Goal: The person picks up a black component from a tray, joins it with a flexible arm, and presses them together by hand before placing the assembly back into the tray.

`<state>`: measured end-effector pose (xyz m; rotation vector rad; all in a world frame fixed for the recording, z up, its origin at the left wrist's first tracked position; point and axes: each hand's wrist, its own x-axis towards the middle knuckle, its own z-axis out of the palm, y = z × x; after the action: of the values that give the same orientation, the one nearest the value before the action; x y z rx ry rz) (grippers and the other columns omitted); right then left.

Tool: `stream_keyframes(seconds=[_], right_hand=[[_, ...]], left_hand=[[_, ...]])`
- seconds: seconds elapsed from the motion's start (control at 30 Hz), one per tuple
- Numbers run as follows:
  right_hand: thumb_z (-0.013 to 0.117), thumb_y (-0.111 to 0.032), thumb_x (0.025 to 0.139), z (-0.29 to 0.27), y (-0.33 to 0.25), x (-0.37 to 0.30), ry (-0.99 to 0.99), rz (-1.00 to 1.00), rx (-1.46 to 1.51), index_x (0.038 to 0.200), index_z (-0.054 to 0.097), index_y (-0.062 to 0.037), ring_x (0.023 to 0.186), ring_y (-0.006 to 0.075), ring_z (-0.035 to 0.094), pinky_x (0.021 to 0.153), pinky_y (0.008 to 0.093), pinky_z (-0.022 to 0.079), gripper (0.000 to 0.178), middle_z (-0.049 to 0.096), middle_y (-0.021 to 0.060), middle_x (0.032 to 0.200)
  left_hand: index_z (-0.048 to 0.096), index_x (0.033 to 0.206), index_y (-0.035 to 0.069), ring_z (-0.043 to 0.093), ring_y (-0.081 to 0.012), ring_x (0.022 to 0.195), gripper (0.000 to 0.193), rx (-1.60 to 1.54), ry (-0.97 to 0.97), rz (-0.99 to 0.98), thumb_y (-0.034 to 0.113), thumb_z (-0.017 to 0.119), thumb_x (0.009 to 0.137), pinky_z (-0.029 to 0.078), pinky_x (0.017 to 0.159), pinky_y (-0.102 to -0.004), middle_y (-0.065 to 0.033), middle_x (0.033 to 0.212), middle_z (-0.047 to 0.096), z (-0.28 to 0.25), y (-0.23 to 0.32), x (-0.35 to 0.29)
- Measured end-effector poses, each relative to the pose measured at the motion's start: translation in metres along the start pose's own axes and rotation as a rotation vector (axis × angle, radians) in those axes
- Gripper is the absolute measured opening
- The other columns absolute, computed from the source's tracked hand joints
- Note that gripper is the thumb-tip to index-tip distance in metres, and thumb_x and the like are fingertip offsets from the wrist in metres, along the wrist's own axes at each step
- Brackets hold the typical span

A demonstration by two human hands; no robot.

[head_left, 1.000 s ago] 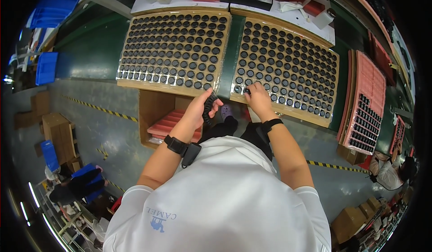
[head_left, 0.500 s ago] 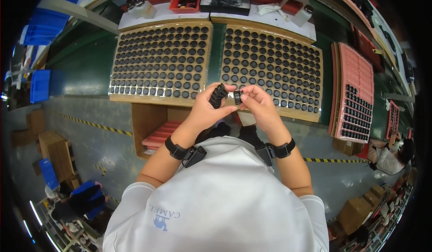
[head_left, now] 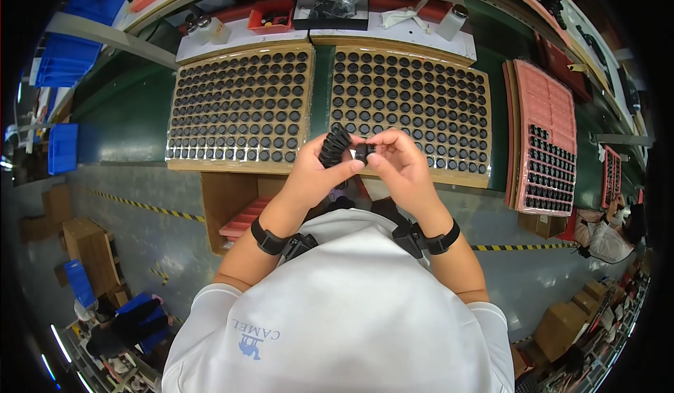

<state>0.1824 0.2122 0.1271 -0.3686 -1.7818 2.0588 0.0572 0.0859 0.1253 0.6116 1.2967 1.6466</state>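
My left hand (head_left: 309, 175) is curled around a bunch of black ribbed ring-shaped pieces (head_left: 335, 146). Its thumb reaches across to a short black cylindrical part (head_left: 364, 152). On the other side of that part, my right hand (head_left: 404, 168) pinches it between thumb and fingertips. Both hands meet just over the near edge of two flat brown trays. The left tray (head_left: 225, 165) and the right tray (head_left: 460, 177) each carry rows of round black parts in clear plastic. How the small part is built is too small to tell.
Pink trays (head_left: 546, 98), partly filled with black parts, are stacked at the right. Behind the brown trays stand a red bin (head_left: 271, 20), a black box (head_left: 330, 22) and clear bottles (head_left: 451, 22). Under the bench is an open cardboard box (head_left: 213, 210). Other people sit farther off.
My hands have drawn closer together, and the left thumb now touches the small black part. My right fingers have shifted around it. The whole view has moved slightly.
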Motion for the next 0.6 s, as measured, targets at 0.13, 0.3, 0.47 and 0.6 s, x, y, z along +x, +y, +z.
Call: stream_keyframes(seconds=[0.13,0.3,0.47,0.6], right_hand=[[0.051,-0.015,0.09,-0.015,-0.009,0.003,-0.083,0.254,0.745,0.106,0.051,-0.0005,0.078,0.0142,0.05,0.074,0.0268,0.042,0.021,0.051,0.0062,0.085],[0.049,-0.023,0.092,-0.022,-0.011,-0.001,-0.088,0.246,0.774,0.106,0.051,0.0001,0.074,0.016,0.05,0.071,0.0278,0.042,0.028,0.052,0.0076,0.082],[0.05,-0.018,0.091,-0.023,-0.019,-0.005,0.02,0.008,0.385,0.107,0.051,-0.0001,0.075,0.014,0.049,0.072,0.0255,0.041,0.025,0.052,0.0065,0.086],[0.051,-0.013,0.089,-0.017,-0.026,-0.003,0.036,-0.193,-0.182,0.106,0.052,-0.001,0.076,0.0116,0.048,0.072,0.0238,0.04,0.02,0.052,0.0047,0.089]], left_hand=[[0.055,0.107,-0.002,0.047,-0.007,0.064,0.032,-0.496,-0.121,-0.102,0.009,0.066,0.079,0.039,0.057,-0.0223,-0.0041,0.084,0.056,0.006,0.001,0.003],[0.052,0.108,-0.004,0.044,-0.0071,0.06,0.038,-0.577,-0.146,-0.11,0.014,0.067,0.078,0.037,0.055,-0.0228,-0.007,0.086,0.055,0.016,0.002,0.004],[0.053,0.107,-0.003,0.047,-0.0074,0.064,0.039,-0.449,-0.124,-0.088,0.013,0.069,0.076,0.039,0.057,-0.0228,-0.0076,0.09,0.057,0.017,0.001,0.006],[0.057,0.106,0.0,0.048,-0.0059,0.069,0.034,-0.247,0.001,-0.026,0.005,0.07,0.074,0.04,0.061,-0.0217,-0.0029,0.09,0.057,0.027,0.004,0.004]])
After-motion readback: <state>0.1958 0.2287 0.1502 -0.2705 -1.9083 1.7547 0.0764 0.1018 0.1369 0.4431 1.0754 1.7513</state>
